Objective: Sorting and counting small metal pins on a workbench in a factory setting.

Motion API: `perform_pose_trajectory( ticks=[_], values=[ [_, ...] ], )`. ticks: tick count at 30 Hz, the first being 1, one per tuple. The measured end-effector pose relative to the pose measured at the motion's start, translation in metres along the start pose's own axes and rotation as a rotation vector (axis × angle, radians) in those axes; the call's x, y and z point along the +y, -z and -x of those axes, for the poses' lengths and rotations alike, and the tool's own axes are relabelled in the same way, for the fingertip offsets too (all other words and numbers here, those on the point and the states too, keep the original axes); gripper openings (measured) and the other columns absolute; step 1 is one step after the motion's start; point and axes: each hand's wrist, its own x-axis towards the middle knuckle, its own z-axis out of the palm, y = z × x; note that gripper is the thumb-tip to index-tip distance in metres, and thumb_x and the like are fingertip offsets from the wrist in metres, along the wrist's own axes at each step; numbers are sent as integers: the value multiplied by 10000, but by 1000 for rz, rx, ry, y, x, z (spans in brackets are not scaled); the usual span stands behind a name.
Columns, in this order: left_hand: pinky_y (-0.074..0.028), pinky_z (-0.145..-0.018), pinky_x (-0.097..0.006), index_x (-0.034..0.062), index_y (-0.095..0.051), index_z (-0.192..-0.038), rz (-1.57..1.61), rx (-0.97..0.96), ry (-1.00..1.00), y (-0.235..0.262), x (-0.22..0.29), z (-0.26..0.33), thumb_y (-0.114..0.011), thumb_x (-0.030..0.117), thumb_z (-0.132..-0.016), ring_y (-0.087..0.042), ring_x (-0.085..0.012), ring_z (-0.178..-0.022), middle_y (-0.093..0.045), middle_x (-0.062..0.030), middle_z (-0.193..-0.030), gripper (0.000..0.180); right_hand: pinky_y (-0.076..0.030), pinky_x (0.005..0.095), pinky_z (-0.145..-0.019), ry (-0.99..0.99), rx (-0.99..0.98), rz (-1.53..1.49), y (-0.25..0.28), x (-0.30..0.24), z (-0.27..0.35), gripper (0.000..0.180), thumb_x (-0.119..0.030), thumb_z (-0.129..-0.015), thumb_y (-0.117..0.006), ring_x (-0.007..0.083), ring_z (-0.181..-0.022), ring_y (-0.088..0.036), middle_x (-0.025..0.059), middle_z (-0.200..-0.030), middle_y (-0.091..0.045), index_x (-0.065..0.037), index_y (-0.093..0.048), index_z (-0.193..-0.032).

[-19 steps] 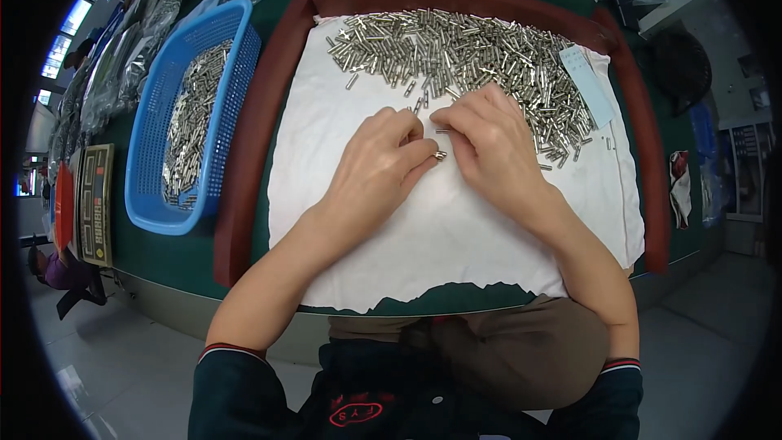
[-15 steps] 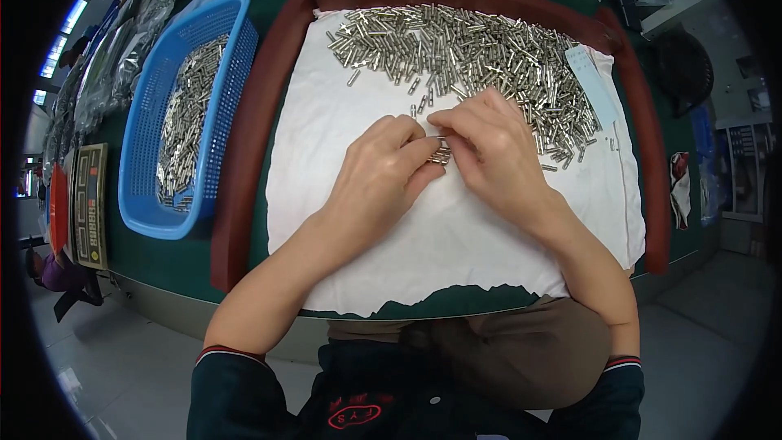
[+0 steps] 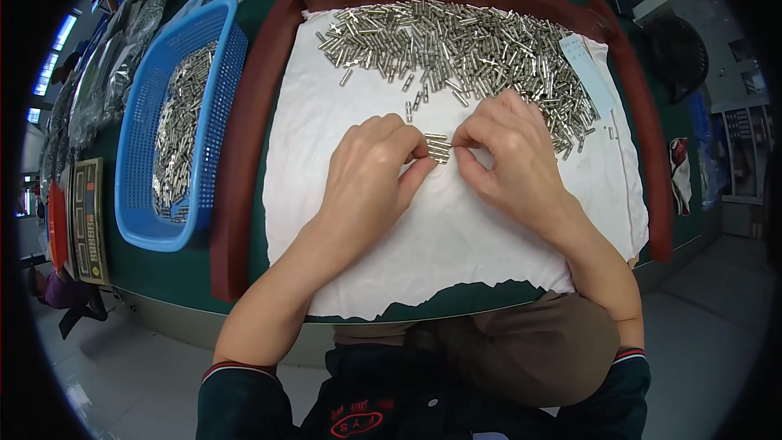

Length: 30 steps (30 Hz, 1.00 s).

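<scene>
I've got the left hand [image 3: 366,163] pinching some metal pins [image 3: 438,148] over the white cloth [image 3: 456,232], long axes pretty much left-to-right; can't tell if the right hand [image 3: 507,147], at their right ends, grips too.

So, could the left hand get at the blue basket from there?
Probably yes: the blue basket is open on top, though the left hand would have to clear the red rail between them, and its fingers seem to be holding metal pins.

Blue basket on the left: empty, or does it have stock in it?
Partly full: metal pins lie in the basket, and its bare mesh walls rise above them.
</scene>
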Motion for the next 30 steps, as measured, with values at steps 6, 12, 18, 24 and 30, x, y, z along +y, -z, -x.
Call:
perform_pose_trajectory(
  ticks=[6, 12, 18, 24, 30],
  values=[
    [-470, -689, -380, -27, -652, -895, 9, 52, 23, 5, 0, -3, -687, -20, -757, -588, -280, -781, -583, -128, -816, 143, -390, 373, -751, -18, -12, -37, 4, -1, 0, 111, -38, -697, -673, 232, -870, -525, 39, -792, -577, -55, -669, -806],
    [-479, -699, -369, -36, -662, -1021, -90, 27, -166, -3, -3, 1, -625, -111, -760, -580, -277, -816, -572, -124, -878, 274, -390, 368, -741, 86, 39, 74, -2, -2, 9, 162, -19, -695, -673, 233, -886, -512, 31, -842, -559, -32, -668, -857],
    [-475, -714, -372, -22, -646, -961, -22, 27, -153, -5, -3, 2, -620, -101, -755, -575, -287, -839, -559, -124, -884, 223, -382, 370, -711, 97, 76, 102, -6, -4, 12, 102, -50, -703, -700, 223, -850, -517, 29, -811, -553, -62, -626, -771],
    [-472, -723, -374, -11, -628, -1001, -44, 45, -182, -6, -3, 6, -608, -90, -739, -564, -292, -866, -555, -128, -938, 274, -385, 369, -710, 97, 82, 77, -9, -3, 11, 95, -65, -713, -702, 219, -841, -522, 26, -801, -554, -74, -632, -776],
    [-463, -754, -380, -10, -632, -1011, -14, 37, -171, -8, -6, 4, -609, -64, -752, -554, -288, -883, -547, -124, -931, 266, -389, 354, -672, 63, 96, 41, -7, -5, 9, 119, -10, -693, -702, 225, -784, -539, 18, -760, -569, -75, -630, -762]
  ],
)
